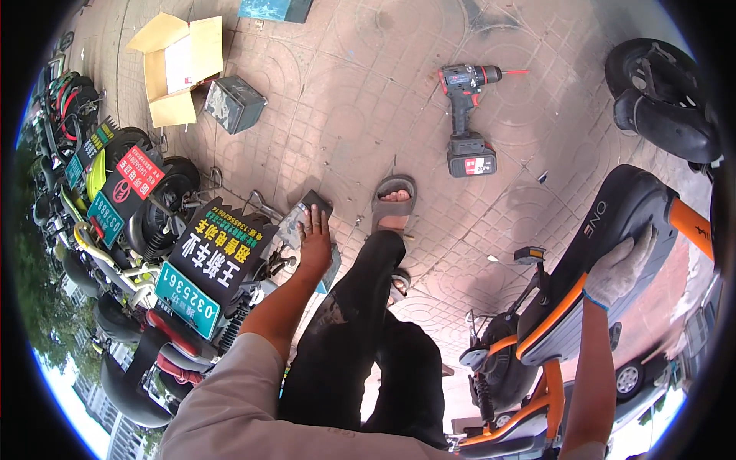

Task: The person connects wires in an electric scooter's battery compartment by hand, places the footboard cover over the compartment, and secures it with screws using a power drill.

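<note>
My left hand (313,244) is bare, its fingers stretched out flat on the dark top of a scuffed, box-shaped block (293,224) beside my left leg. The block's teal side shows partly past my wrist. On the right, my right hand (619,270) wears a light grey work glove and rests against the long black footboard (571,264) of an orange and black electric bike (553,395). Its gloved fingers lie extended along the board, not wrapped round anything I can see. A cordless drill (461,111) with a thin bit lies on the paving ahead, out of both hands.
An open cardboard box (170,77) stands at the far left, next to another dark block (236,104). Parked electric bikes with plates (188,299) line the left side. A black wheel (655,73) is at the upper right. My sandalled foot (395,201) is on the brick paving.
</note>
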Motion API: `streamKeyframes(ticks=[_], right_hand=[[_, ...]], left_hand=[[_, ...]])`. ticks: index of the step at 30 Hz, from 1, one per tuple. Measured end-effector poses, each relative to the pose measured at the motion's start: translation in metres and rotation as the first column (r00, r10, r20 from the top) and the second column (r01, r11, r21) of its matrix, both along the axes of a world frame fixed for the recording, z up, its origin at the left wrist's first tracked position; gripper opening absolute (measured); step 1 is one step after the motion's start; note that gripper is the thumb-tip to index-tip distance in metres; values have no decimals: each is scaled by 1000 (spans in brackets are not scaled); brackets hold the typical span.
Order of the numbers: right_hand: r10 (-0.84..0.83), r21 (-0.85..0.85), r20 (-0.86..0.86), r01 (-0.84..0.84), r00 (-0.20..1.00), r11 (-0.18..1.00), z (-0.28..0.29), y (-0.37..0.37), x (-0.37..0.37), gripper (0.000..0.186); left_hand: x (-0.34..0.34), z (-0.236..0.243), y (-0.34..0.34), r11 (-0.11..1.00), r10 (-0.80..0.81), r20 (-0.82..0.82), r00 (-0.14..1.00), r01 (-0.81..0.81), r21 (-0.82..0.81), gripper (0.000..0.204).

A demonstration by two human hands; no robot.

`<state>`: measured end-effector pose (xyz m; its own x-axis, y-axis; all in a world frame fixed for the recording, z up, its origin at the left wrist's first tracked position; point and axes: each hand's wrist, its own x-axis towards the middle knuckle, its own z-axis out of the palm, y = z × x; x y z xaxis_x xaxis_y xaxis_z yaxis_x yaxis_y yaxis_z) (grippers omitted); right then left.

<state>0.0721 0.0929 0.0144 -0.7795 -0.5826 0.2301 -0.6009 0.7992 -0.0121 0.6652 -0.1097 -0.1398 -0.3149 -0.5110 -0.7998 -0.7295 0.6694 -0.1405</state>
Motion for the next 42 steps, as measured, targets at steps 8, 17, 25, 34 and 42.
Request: streamKeyframes(ticks=[8,17,25,34,42], right_hand=[[25,-12,-101,-26,995,1000,8,6,-2,45],[24,-43,-207,-33,978,999,-8,14,-7,44],[25,-42,-139,-31,990,999,-19,22,-22,44],[-36,48,-109,41,993,998,-26,34,-26,49],[-101,47,-59,104,993,994,-29,39,-25,52]], left_hand=[[-54,44,-54,911,301,47,953,-301,282,57],[-31,18,44,734,679,-300,670,-635,242,27],[-3,-63,88,703,663,-449,599,-704,99,35],[-22,-114,89,567,671,-564,482,-823,-29,29],[-21,-111,83,539,704,-576,416,-841,52,21]])
